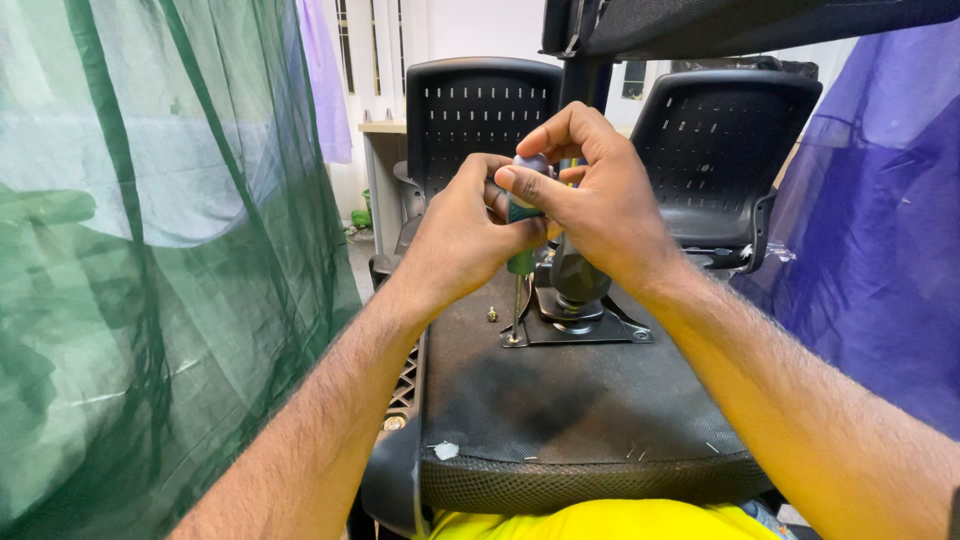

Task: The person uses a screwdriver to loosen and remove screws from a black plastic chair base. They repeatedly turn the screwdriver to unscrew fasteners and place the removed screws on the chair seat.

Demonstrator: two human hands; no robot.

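Nearest to the camera, a strip of yellow cloth (600,522) is seen at the bottom edge, and just above it lies an upturned chair seat (560,400), its black fabric underside turned up and its mesh rim facing the viewer. A few staples and a small white scrap are seen along the near edge of that underside. Farther up the seat, a black metal plate (590,325) is fixed to the fabric, and a black column rises from its middle. A loose screw (492,314) is seen just left of the plate. A screwdriver (522,225) with a green handle is held upright over the plate's left corner, its shaft reaching down to a screw there. The handle is gripped by both hands: the left hand (465,235) is closed around its left side, and the right hand (590,195) is closed over the top, with the thumb laid across the handle. Behind the hands, two black plastic chair backs (480,110) with slotted holes are set side by side. A green net curtain (150,250) is hung along the left side, and purple netting (880,220) is draped on the right. A pale desk (382,128) is partly seen behind the left chair back.
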